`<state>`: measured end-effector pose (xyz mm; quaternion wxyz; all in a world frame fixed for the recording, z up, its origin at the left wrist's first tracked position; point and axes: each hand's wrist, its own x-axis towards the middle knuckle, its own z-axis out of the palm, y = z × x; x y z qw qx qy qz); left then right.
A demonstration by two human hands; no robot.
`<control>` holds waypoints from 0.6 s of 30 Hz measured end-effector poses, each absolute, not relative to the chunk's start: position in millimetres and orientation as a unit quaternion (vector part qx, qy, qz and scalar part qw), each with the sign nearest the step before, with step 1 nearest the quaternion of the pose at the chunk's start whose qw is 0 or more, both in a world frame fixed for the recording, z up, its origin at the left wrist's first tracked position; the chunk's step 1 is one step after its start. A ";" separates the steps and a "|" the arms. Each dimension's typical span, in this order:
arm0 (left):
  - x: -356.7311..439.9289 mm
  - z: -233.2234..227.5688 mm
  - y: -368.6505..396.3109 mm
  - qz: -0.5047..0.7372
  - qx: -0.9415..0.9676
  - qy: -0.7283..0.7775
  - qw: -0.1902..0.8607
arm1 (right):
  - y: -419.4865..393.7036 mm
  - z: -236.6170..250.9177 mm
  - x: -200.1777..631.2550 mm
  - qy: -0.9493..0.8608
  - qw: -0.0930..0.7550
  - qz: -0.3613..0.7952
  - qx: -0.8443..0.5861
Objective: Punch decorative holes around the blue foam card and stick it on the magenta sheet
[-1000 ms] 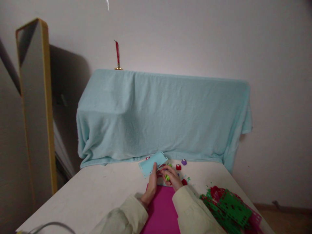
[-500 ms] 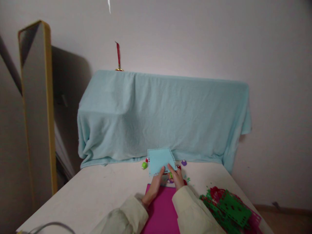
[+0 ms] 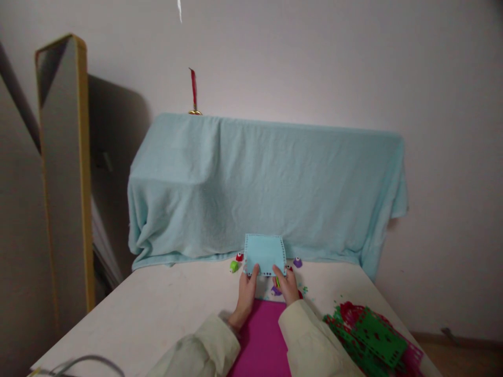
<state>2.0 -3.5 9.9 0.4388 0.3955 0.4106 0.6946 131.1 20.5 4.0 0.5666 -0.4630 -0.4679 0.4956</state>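
Observation:
Both my hands hold up a light blue paper sheet [image 3: 264,253] with small punched holes along its edges. My left hand [image 3: 247,295] pinches its lower left corner and my right hand [image 3: 287,286] its lower right corner. A small green thing is tucked in my right hand's fingers; what it is I cannot tell. A magenta sheet [image 3: 262,337] lies flat on the table under my wrists. Small paper punches stand beyond the sheet: a green punch [image 3: 233,266], a red punch [image 3: 239,257] and a purple punch [image 3: 297,262].
A pile of punched green and red sheets [image 3: 369,340] lies at the right on the white table [image 3: 165,309]. A pale blue cloth [image 3: 267,183] drapes a large box at the table's far end. A framed mirror [image 3: 65,173] leans at left. A cable [image 3: 74,364] lies bottom left.
The blue sheet was tilted in my left hand alone a second ago. It has turned upright and square to me, and my right hand now grips its other corner.

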 end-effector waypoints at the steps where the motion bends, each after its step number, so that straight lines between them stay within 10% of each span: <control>1: 1.1 7.3 -1.9 0.688 0.400 0.423 0.434 | 21.9 1.2 132.1 -0.467 0.561 0.499 -0.468; 18: 0.7 -6.6 8.1 0.655 0.437 0.383 0.483 | 16.8 2.0 141.0 -0.552 0.566 0.338 -0.510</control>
